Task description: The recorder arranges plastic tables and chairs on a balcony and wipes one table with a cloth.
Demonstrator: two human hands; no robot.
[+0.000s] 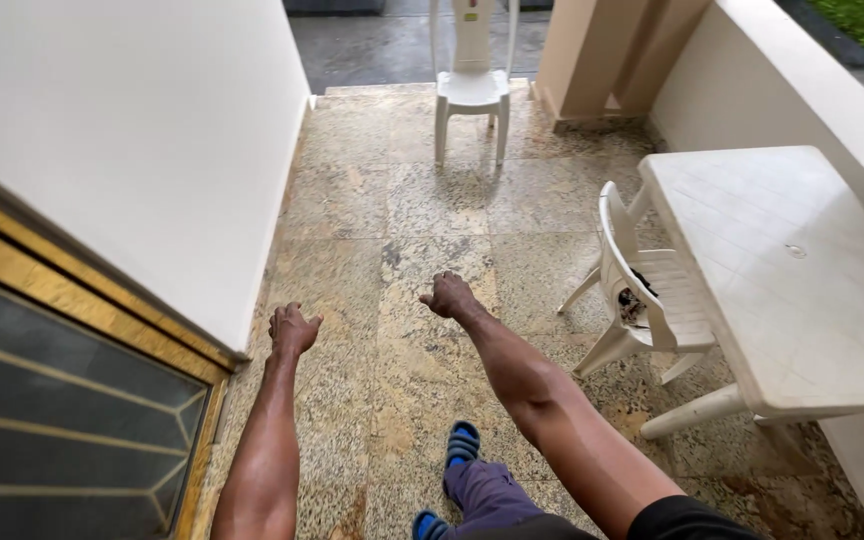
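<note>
On a stone-tiled porch, I stretch both bare arms out ahead of me, neither hand holding anything. My left hand [293,329] hangs over the speckled floor [422,200] with the fingers curled loosely inward and the thumb out to the side; it grips nothing and touches nothing. It is near the foot of the white wall [152,130], just past the corner of a gold-framed door [72,400] with dark glass panels crossed by thin gold lines. My right hand [449,295] is drawn into a loose fist with its back towards me, also empty, over the middle of the floor and well apart from the furniture.

To the right stands a white plastic table [802,280], its top bare, set against a low cream wall [782,90]. A white plastic chair [642,290] is tucked in at the table's near side, and something small and dark lies on its seat; I cannot tell what it is. A second white plastic chair [471,85] stands alone at the far end of the porch, facing me, next to a cream pillar [592,55]. Below my arms, my blue sandal [462,442] and purple trouser leg [487,495] show against the tiles.
</note>
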